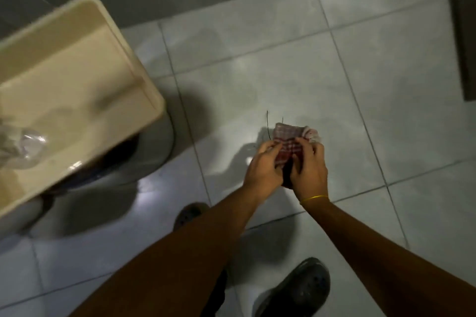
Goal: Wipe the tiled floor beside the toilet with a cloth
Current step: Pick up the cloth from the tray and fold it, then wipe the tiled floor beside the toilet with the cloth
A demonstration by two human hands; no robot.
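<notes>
Nearest you, your two bare forearms reach forward and down, and below them your dark perforated clog (300, 288) stands on the pale grey tiled floor (296, 80), with the toe of a second dark clog (189, 213) showing past your left arm. A thin yellow band (314, 198) circles your right wrist. Your left hand (262, 167) and right hand (310, 166) meet in the air above the tiles, both clenched on a folded red-and-white checked cloth (288, 144). The fingertips of each hand pinch its side edges, and the lower part is gathered between your palms. The cloth's long axis runs away from you, its free end pointing toward the far wall, with loose threads sticking out at the top left. Off to your left sits the cream ceramic toilet tank (72, 80), well apart from the cloth.
</notes>
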